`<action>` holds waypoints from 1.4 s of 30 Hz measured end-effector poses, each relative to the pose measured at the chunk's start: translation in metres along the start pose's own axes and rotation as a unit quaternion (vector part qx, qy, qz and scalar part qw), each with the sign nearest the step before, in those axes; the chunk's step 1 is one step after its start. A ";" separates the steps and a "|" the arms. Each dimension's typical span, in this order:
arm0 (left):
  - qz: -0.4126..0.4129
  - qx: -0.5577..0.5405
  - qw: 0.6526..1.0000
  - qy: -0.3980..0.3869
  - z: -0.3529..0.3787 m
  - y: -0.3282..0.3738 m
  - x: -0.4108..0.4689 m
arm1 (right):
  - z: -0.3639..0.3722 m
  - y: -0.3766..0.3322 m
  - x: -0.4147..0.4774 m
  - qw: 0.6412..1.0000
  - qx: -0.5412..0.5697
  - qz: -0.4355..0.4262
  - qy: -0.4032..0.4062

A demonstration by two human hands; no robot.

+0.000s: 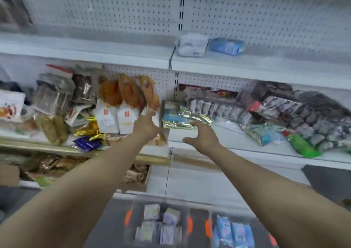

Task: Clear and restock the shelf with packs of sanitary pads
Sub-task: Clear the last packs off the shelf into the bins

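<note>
Held both bare arms out toward the white metal middle shelf point(247, 152), level with the upright seam between its two bays. Had the left hand point(147, 127) open, fingers straight and spread, tips up beside the white paper bags of golden bread point(126, 118) at the right end of the left bay; could not tell whether touching them. Had the right hand point(204, 136) open too, fingers loosely curved and apart, thumb low, clamped on nothing.

Found between the two hands, just beyond the fingertips, a flat crinkled packet of gold foil and blue point(187, 119) at the left front corner of the right bay. Lay with its long axis left to right, square across the line of reach, one end toward each hand. Judged the right hand slightly nearer and a two-handed pinch at the ends the likely next move. Could not tell through the blur whether that packet held pads.

Saw likelier pads elsewhere. Noted a soft white pack point(192, 44) and a soft pale-blue pack point(227, 45) side by side near the left end of the upper shelf point(247, 67), above and well apart from both hands. Noted further white packs point(152, 212) and blue packs point(233, 230) in dark bins with orange marks point(198, 219) below the arms.
</note>
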State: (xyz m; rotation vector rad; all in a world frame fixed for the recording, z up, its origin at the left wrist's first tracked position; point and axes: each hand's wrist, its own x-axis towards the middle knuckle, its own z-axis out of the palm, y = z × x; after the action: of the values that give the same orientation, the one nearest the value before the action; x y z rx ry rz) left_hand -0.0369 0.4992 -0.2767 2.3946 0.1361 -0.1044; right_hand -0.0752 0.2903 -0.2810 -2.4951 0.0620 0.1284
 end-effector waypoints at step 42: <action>0.045 -0.056 0.988 -0.139 -0.130 0.214 0.206 | -0.267 -0.051 0.232 0.978 -0.008 0.157 0.135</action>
State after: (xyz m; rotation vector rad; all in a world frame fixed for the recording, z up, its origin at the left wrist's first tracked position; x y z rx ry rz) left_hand 0.1990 0.4444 -0.0617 2.2442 -0.0930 -0.3755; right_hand 0.1800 0.1674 -0.0629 -2.4860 0.5696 -0.0803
